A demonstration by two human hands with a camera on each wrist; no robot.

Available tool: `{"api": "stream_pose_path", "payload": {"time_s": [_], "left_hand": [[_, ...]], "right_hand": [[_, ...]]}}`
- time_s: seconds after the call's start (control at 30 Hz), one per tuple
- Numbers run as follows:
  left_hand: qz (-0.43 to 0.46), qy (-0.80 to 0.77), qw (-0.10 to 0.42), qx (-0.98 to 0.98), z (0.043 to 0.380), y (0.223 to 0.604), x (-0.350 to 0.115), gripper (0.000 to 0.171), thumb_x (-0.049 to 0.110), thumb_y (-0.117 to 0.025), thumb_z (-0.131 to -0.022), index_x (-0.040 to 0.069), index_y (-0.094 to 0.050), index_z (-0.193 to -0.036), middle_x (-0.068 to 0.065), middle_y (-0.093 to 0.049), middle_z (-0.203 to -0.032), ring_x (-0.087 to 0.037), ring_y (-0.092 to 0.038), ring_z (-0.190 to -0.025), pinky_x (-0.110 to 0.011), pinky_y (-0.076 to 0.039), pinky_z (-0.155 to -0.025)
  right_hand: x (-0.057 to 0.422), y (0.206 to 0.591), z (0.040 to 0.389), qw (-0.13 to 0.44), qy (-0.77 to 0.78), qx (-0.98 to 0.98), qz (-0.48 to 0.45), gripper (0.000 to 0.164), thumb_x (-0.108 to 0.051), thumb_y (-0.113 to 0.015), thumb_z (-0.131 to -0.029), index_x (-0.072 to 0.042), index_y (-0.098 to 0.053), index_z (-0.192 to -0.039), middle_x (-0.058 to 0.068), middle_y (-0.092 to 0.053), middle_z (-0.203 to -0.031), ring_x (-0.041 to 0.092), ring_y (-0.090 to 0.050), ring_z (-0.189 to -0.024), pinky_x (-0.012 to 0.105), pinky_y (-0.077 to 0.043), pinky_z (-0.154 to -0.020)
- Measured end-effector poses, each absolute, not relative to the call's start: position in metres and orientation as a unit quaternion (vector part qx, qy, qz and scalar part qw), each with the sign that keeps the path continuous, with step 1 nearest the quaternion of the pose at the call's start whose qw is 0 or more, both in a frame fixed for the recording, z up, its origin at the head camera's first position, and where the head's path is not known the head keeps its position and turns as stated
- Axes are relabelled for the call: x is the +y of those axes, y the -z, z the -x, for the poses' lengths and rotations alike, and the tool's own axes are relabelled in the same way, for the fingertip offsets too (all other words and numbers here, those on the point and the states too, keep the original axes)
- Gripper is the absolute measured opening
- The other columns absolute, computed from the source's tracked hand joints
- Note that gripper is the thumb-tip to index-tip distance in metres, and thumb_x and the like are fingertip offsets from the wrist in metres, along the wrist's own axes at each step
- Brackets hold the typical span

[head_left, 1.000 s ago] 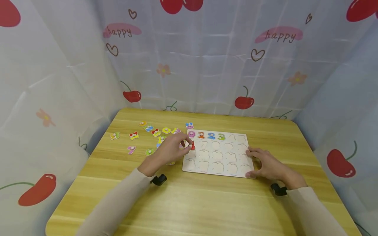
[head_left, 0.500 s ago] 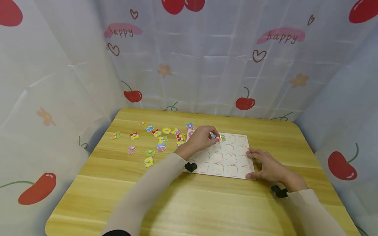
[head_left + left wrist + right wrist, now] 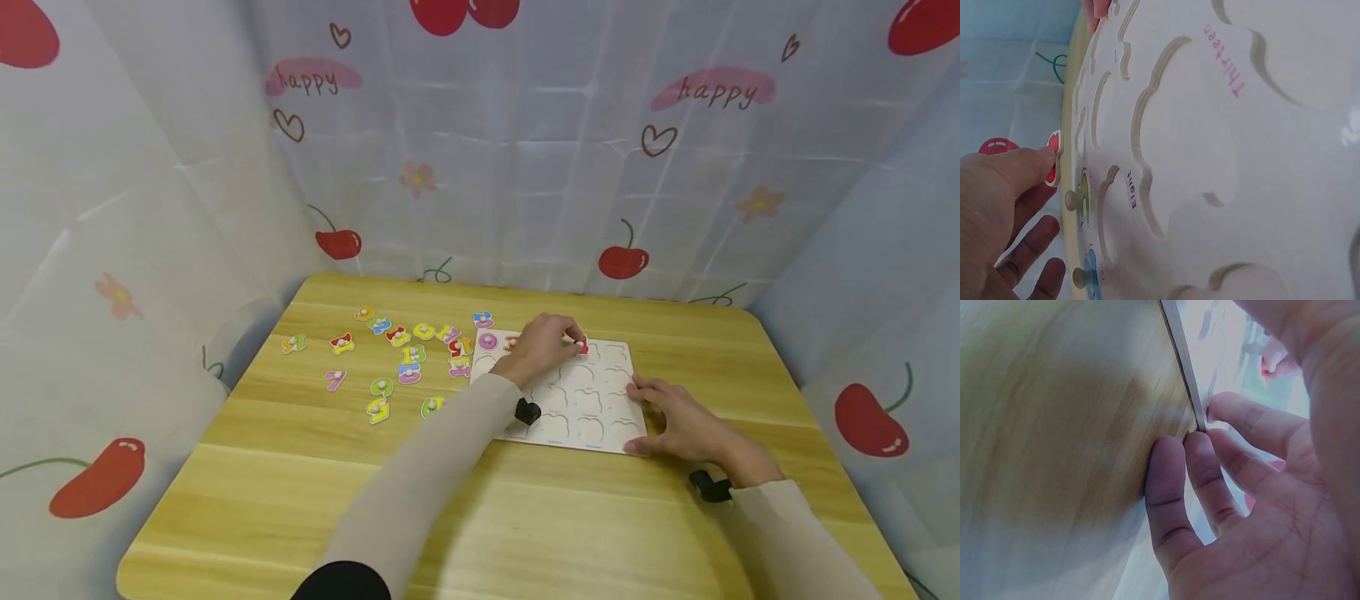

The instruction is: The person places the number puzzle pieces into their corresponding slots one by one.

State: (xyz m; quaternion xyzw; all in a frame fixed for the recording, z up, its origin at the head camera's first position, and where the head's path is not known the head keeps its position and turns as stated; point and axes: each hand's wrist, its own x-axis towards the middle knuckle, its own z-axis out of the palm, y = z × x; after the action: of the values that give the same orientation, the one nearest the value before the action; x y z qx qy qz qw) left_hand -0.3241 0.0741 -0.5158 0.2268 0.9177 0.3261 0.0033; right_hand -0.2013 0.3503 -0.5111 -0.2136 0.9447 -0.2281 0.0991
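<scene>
Between thumb and forefinger my left hand (image 3: 546, 343) pinches a red number puzzle piece (image 3: 1054, 159), over the top row of a white number puzzle board (image 3: 570, 400). The piece is tilted on edge and appears lifted off the board. In that row lie a pink 0 (image 3: 487, 341) and an orange 1 (image 3: 512, 342), partly covered. The left wrist view shows the knobs of a green piece (image 3: 1083, 199) and a blue piece (image 3: 1092, 275) beside the hand. My right hand (image 3: 682, 421) rests at the board's right edge, thumb and fingers spread along it, some fingertips touching the table.
Several loose number pieces lie left of the board, among them a yellow-green 13 (image 3: 414, 355) and a purple 7 (image 3: 335, 380). A blue piece (image 3: 483, 319) sits just behind the board. A printed curtain (image 3: 495, 167) surrounds the wooden table (image 3: 247, 500).
My left hand has carried the red number piece rightward, from the board's left side to its top row past the 3. The right hand has stayed at the board's edge.
</scene>
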Motion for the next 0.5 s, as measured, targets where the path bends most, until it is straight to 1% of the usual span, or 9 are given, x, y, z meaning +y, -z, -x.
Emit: {"api": "stream_pose_path", "payload": {"time_s": [0.07,0.13,0.2,0.23,0.3,0.43,0.5], "left_hand": [[-0.219,-0.321,0.002,0.922,0.325,0.518,0.078,0.007,0.026,-0.081,-0.112,0.025,-0.087,-0.117,0.010,-0.085,-0.122,-0.017,-0.070,-0.128,-0.041,-0.054,-0.118],[-0.209,-0.321,0.006,0.924,0.326,0.521,0.082,0.006,0.026,-0.082,-0.111,0.025,-0.087,-0.115,0.010,-0.085,-0.119,-0.017,-0.070,-0.127,-0.045,-0.052,-0.121],[-0.203,-0.319,0.007,0.926,0.326,0.524,0.085,0.005,0.026,-0.083,-0.111,0.025,-0.088,-0.114,0.010,-0.084,-0.115,-0.016,-0.070,-0.123,-0.046,-0.052,-0.120],[-0.200,-0.318,0.002,0.927,0.329,0.529,0.087,0.004,0.028,-0.085,-0.110,0.027,-0.088,-0.112,0.011,-0.084,-0.112,-0.014,-0.070,-0.119,-0.045,-0.052,-0.119],[-0.198,-0.313,-0.001,0.929,0.330,0.531,0.091,0.005,0.028,-0.084,-0.110,0.027,-0.089,-0.110,0.012,-0.083,-0.110,-0.013,-0.069,-0.117,-0.044,-0.052,-0.118],[-0.198,-0.289,-0.013,0.936,0.330,0.533,0.097,0.008,0.032,-0.083,-0.111,0.031,-0.090,-0.108,0.014,-0.083,-0.114,-0.014,-0.068,-0.122,-0.043,-0.052,-0.118],[-0.194,-0.280,-0.010,0.940,0.327,0.529,0.099,0.010,0.031,-0.081,-0.112,0.031,-0.090,-0.109,0.013,-0.082,-0.117,-0.016,-0.067,-0.127,-0.044,-0.052,-0.119]], "right_hand": [[0.351,0.511,0.201,0.099,0.227,0.945,0.215,0.107,-0.046,-0.104,-0.088,0.010,-0.056,-0.166,0.036,-0.046,-0.178,0.064,-0.049,-0.153,0.081,-0.044,-0.124],[0.350,0.511,0.201,0.098,0.229,0.944,0.218,0.106,-0.045,-0.104,-0.088,0.010,-0.056,-0.165,0.036,-0.046,-0.178,0.065,-0.049,-0.154,0.081,-0.043,-0.124],[0.350,0.511,0.201,0.098,0.230,0.943,0.221,0.106,-0.045,-0.104,-0.088,0.010,-0.056,-0.165,0.037,-0.046,-0.178,0.065,-0.048,-0.154,0.081,-0.043,-0.124],[0.350,0.511,0.201,0.098,0.230,0.943,0.222,0.106,-0.045,-0.104,-0.088,0.011,-0.056,-0.165,0.037,-0.046,-0.178,0.066,-0.048,-0.154,0.082,-0.042,-0.124],[0.350,0.511,0.200,0.097,0.229,0.942,0.225,0.105,-0.045,-0.104,-0.089,0.011,-0.056,-0.164,0.037,-0.046,-0.177,0.066,-0.048,-0.155,0.082,-0.042,-0.125],[0.350,0.511,0.201,0.093,0.228,0.943,0.226,0.105,-0.044,-0.104,-0.088,0.011,-0.057,-0.164,0.038,-0.047,-0.177,0.067,-0.048,-0.155,0.082,-0.041,-0.125],[0.349,0.510,0.201,0.093,0.228,0.943,0.224,0.104,-0.044,-0.104,-0.088,0.011,-0.057,-0.164,0.037,-0.047,-0.177,0.066,-0.048,-0.155,0.082,-0.042,-0.125]]}}
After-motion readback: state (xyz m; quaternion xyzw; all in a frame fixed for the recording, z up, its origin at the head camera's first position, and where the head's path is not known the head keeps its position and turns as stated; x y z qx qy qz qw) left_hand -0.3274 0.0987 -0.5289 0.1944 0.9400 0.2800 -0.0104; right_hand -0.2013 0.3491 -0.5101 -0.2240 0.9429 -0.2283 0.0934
